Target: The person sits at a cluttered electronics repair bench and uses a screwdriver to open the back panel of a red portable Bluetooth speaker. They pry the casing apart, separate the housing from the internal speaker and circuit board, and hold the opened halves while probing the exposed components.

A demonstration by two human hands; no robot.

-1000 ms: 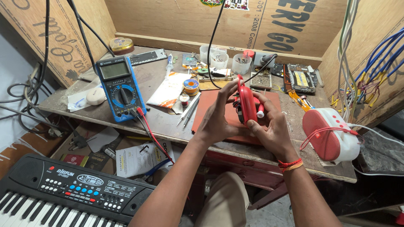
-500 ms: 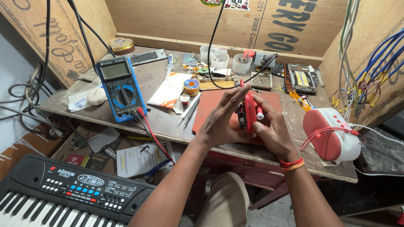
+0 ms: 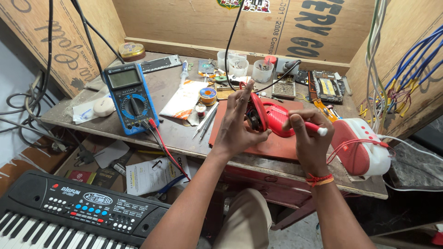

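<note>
My left hand holds a small red device, an opened plastic shell with a round dark part showing inside, above a brown work mat. My right hand grips a red-handled screwdriver with a white end cap, its tip pointing into the red shell. Both hands hover over the middle of the wooden bench.
A blue multimeter with red lead lies at left. A solder reel, tweezers, clear cups and circuit boards crowd the back. A red-and-white speaker sits right. A black keyboard lies below.
The red shell has been turned so its open side faces me, and the screwdriver in my right hand has swung out to the right of it.
</note>
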